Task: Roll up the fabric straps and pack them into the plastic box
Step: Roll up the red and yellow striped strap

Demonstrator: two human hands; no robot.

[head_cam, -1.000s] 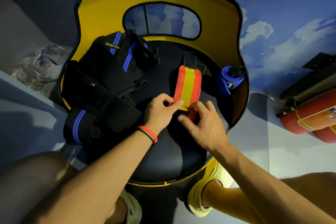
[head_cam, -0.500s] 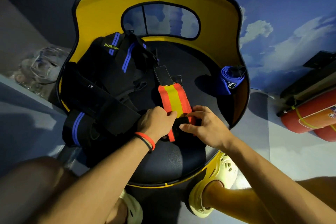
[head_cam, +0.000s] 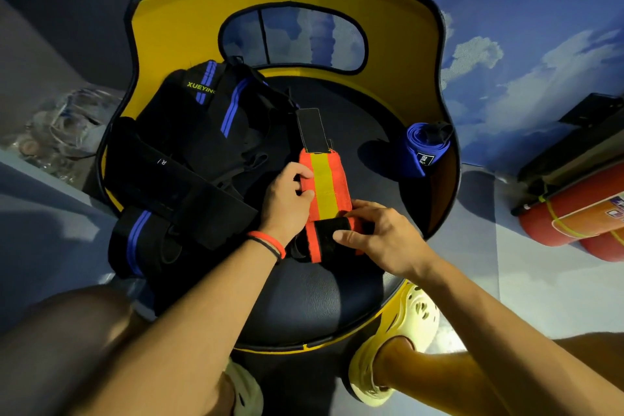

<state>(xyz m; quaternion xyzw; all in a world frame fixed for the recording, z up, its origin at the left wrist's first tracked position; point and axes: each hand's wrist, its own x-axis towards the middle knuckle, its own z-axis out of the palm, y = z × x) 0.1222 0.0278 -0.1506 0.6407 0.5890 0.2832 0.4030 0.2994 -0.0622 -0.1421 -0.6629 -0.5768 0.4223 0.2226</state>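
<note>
An orange strap with a yellow stripe (head_cam: pixel 324 184) lies on the black chair seat (head_cam: pixel 310 297), its black hook-and-loop tab (head_cam: pixel 312 128) pointing away from me. Its near end is rolled into a short orange and black roll (head_cam: pixel 320 240). My left hand (head_cam: pixel 287 199) pinches the strap's left edge. My right hand (head_cam: pixel 378 233) grips the roll from the right. A rolled blue strap (head_cam: pixel 423 149) stands at the seat's right edge. Black straps with blue stripes (head_cam: pixel 202 132) are piled on the left of the seat. A clear plastic container (head_cam: pixel 67 125) sits on the floor, far left.
The chair has a yellow backrest (head_cam: pixel 175 20) with an oval opening. A red fire extinguisher (head_cam: pixel 574 213) lies on the floor at the right. My knees and pale yellow clogs (head_cam: pixel 395 348) are at the bottom of the view.
The roll at the strap's near end has grown and the flat part has shortened. The strap swung left, then back. My right hand now wraps the roll.
</note>
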